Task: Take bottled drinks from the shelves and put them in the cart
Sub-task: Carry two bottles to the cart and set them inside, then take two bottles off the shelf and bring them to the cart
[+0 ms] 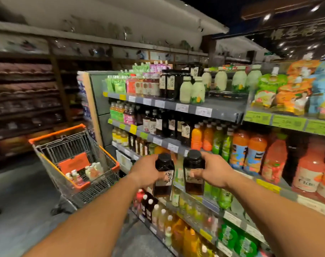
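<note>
Left hand: your left hand is wrapped round a dark black-capped bottle, held in front of the shelves.
Right hand: your right hand grasps a second dark bottle just beside the first.
Cart: the orange-trimmed cart stands to your left, well apart, with several small bottles already inside (kinds too blurred to name).
Progress: partway; both held bottles are not yet in the cart.
</note>
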Motion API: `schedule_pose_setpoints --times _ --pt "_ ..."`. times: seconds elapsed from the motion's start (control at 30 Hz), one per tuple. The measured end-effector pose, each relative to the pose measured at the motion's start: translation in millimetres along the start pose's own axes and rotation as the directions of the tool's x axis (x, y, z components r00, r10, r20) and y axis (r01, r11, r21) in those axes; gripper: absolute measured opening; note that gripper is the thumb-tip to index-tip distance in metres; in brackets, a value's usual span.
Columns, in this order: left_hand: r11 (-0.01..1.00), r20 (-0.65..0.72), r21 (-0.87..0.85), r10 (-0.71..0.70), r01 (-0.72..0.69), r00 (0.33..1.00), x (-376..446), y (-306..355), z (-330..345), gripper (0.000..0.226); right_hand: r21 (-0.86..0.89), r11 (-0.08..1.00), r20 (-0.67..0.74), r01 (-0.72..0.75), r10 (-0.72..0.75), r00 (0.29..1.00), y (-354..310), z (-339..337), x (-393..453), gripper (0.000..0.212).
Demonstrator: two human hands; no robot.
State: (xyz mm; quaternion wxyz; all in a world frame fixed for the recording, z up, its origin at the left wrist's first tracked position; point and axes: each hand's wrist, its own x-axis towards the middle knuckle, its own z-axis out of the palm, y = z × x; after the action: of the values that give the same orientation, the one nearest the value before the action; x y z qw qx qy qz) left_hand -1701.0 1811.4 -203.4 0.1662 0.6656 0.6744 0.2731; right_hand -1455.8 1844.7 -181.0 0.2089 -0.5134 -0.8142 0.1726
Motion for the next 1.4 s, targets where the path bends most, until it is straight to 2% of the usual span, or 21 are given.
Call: schedule_pose_setpoints --times 0.1,0.27,0.47,0.8,0.93,1.23,1.4 --pt "0.992 -0.083 0.062 -0.105 0.110 0.991 -4.0 -61.3 -39.3 0.057 0.023 0.995 0.071 0.094 -0.095 0.993 -46.0 42.2 47.3 0.047" --pt "0.961 -0.189 0.135 -0.216 0.243 0.958 -1.8 -139.0 -84.5 0.054 0.112 0.970 0.143 0.216 -0.231 0.962 -98.4 107.4 117.5 0.051" --pt "0.909 -0.268 0.156 -0.338 0.386 0.902 42.1 -213.0 -129.5 0.035 0.162 0.927 0.247 0.339 -0.371 0.895 -154.3 177.1 229.6 0.056" --pt "0.842 -0.423 0.027 -0.479 0.539 0.769 137.5 -328.8 -176.1 0.041 0.261 0.865 0.321 0.428 -0.496 0.807 -218.8 264.6 410.5 0.056" --pt "0.819 -0.427 -0.034 -0.530 0.573 0.732 172.4 -392.8 -185.8 0.037 0.276 0.862 0.356 0.424 -0.502 0.788 -240.6 319.9 469.8 0.058" --pt "0.789 -0.324 -0.067 -0.596 0.611 0.735 274.9 -547.7 -203.7 0.047 0.277 0.895 0.433 0.350 -0.442 0.786 -280.7 445.7 599.5 0.060" --pt "0.721 -0.298 -0.088 -0.677 0.687 0.673 313.7 -625.1 -187.5 0.048 0.266 0.910 0.509 0.319 -0.414 0.755 -289.4 520.1 661.8 0.063"
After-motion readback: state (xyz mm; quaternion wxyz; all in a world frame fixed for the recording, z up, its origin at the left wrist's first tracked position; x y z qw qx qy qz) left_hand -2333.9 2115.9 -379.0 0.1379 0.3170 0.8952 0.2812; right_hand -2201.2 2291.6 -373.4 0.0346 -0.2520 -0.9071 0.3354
